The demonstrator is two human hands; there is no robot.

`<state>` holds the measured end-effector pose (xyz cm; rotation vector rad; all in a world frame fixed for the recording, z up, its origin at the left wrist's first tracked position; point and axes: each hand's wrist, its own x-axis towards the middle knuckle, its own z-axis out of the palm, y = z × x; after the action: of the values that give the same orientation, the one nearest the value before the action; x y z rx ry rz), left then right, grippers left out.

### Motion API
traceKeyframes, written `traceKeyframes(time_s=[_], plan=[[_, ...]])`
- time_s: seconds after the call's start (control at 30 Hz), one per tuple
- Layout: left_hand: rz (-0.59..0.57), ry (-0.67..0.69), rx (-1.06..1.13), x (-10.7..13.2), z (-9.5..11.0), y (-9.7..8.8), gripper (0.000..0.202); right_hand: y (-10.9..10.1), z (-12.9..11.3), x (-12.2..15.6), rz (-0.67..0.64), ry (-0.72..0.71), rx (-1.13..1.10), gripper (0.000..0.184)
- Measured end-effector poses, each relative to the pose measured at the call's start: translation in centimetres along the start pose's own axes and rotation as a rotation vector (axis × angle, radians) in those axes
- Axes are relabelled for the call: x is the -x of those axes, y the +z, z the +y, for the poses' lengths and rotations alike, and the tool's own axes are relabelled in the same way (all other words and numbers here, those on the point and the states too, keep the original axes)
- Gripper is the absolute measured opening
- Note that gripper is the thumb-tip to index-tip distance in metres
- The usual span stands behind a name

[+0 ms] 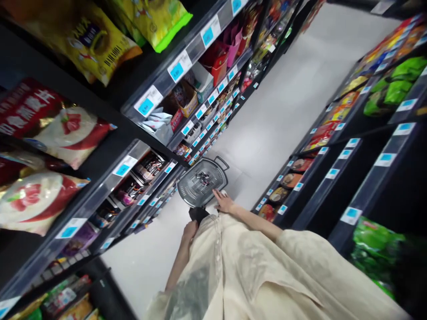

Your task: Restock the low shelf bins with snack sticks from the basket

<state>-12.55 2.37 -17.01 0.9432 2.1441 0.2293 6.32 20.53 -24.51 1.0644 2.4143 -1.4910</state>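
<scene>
Shelves (100,186) packed with red-and-white snack bags (60,124) line the left side of the aisle. Next comes the left hand (190,231), down by the cream shirt (253,275), fingers curled in; I cannot tell if it grips anything. Just past it, a grey basket (191,191) sits on the pale floor (283,102) with its handle folded back and a small dark item (202,178) inside. The right hand (224,203) is at the near rim, fingers stretched out and touching it, not wrapped around. On the far right, dark racks (367,178) carry green packs (373,240).
</scene>
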Motion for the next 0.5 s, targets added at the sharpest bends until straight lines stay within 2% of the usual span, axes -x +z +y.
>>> traceKeyframes(time_s=[0.1, 0.17, 0.27, 0.37, 0.5], plan=[[-0.068, -0.03, -0.04, -0.9, 3.1, 4.4, 0.023, -1.1, 4.6, 2.5, -0.047, 0.116, 0.034, 0.094], [-0.115, -0.016, -0.052, -1.3, 4.5, 5.9, 0.014, -1.2, 6.9, 3.5, -0.109, 0.194, 0.048, 0.087], [-0.188, 0.01, -0.067, -1.8, 5.3, 6.3, 0.003, -0.2, 9.5, 4.1, -0.256, 0.306, 0.049, 0.067], [-0.241, -0.004, -0.118, -3.1, 4.8, 5.9, 0.009, 2.2, 11.6, 4.1, -0.395, 0.401, 0.034, 0.051], [-0.304, -0.089, -0.258, -7.0, 3.4, 5.3, 0.01, 6.1, 13.4, 3.4, -0.476, 0.501, 0.003, 0.047]])
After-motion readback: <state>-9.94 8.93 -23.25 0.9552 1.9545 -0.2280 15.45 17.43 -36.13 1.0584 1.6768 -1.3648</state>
